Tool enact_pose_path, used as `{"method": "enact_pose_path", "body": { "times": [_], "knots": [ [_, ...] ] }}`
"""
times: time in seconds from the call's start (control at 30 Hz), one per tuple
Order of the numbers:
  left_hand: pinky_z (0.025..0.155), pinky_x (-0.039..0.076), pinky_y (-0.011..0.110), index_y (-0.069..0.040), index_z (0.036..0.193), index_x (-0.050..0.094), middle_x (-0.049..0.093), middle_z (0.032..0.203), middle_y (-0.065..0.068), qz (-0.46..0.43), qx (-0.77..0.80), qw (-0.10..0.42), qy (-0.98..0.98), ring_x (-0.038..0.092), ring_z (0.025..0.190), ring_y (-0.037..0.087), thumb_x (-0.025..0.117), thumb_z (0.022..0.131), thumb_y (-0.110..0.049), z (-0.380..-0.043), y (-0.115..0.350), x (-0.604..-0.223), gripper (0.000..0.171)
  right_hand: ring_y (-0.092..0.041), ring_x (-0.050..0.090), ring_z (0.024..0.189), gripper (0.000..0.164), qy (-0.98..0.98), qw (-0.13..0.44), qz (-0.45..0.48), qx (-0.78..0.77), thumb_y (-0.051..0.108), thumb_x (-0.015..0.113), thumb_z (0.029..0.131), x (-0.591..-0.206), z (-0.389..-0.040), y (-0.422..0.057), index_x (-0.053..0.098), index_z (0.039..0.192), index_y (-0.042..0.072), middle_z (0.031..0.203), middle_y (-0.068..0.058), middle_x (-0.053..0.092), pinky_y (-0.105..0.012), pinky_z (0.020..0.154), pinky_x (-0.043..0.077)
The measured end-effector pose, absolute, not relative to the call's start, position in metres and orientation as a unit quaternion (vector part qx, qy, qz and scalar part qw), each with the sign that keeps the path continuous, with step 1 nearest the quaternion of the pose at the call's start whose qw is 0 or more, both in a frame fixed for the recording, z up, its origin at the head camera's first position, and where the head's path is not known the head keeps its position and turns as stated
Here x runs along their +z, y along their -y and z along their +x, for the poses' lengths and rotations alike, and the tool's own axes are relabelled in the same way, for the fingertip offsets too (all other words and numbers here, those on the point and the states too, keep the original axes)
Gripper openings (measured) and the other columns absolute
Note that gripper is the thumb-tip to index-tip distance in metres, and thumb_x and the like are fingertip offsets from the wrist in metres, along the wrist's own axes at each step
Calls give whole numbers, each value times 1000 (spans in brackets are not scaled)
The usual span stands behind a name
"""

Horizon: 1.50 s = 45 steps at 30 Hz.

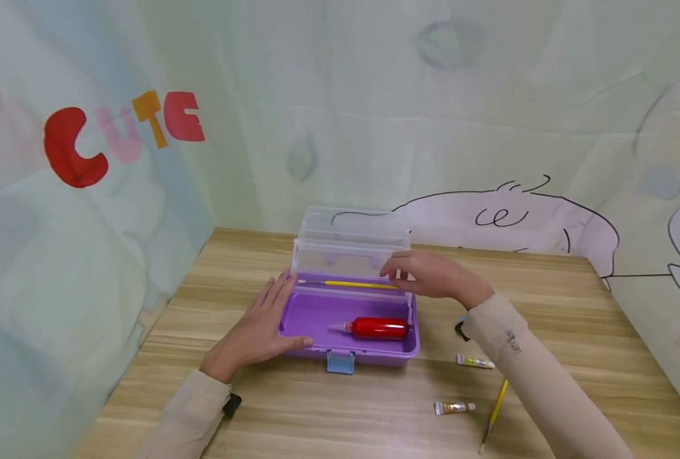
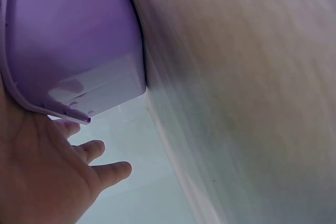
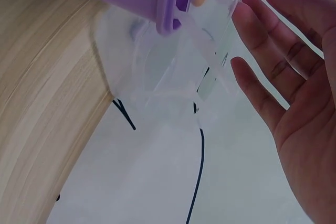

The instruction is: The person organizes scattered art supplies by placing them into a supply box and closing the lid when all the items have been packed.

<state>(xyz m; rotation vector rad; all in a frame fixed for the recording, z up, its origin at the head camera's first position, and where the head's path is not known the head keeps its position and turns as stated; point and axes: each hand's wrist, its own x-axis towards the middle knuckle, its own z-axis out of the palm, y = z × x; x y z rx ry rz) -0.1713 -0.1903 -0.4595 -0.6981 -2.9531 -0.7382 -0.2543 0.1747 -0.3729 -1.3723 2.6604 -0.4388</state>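
Note:
A purple plastic box (image 1: 323, 312) stands on the table with its clear lid (image 1: 354, 226) tipped back. Inside lies a red squeeze bottle (image 1: 379, 328) with a pointed nozzle. Along the back, a yellow paintbrush (image 1: 357, 284) lies in a clear tray. My left hand (image 1: 256, 328) rests on the box's left side, fingers spread; in the left wrist view its palm meets the purple rim (image 2: 31, 106). Over the tray's right end hovers my right hand (image 1: 428, 274), its fingers loosely bent beside the brush's end. The right wrist view shows nothing held in those fingers (image 3: 262, 30).
Right of the box lie a yellow-green paint tube (image 1: 475, 362), another small paint tube (image 1: 453, 408) and a second yellow paintbrush (image 1: 496, 411). A small dark and blue item (image 1: 462, 328) is partly behind the right sleeve. Printed curtains (image 1: 340, 127) hang behind the table (image 1: 248, 255).

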Motion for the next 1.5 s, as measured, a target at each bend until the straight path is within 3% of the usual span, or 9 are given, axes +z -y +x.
{"method": "enact_pose_path", "body": {
  "times": [0.53,0.73,1.33,1.5],
  "knots": [
    [123,12,63,-21,165,-4,-3,172,9,-214,-236,-4,948,5,155,44,72,79,-69,-171,188,-459,124,-8,65,94,25,-885,15,-425,-191,11,68,97,-378,-226,-226,72,121,15,107,6,70,-27,75,56],
    [123,12,63,-20,165,-4,-3,172,10,-214,-229,-8,949,5,155,44,70,79,-72,-171,188,-460,125,-5,65,93,25,-889,8,-412,-201,11,70,96,-387,-210,-245,71,121,15,104,10,69,-28,79,58],
    [123,12,64,-18,165,-2,0,171,13,-214,-229,-6,950,5,155,46,71,79,-69,-175,189,-458,124,-1,64,88,29,-895,-40,-386,-221,1,76,88,-402,-176,-306,72,114,12,101,4,73,-24,73,58],
    [123,11,63,-19,165,-3,-1,172,13,-211,-229,-9,950,4,155,44,71,79,-69,-174,188,-458,124,1,63,86,27,-892,-42,-392,-223,-1,76,88,-400,-166,-315,72,111,12,100,9,72,-24,72,57]
  ]
}}
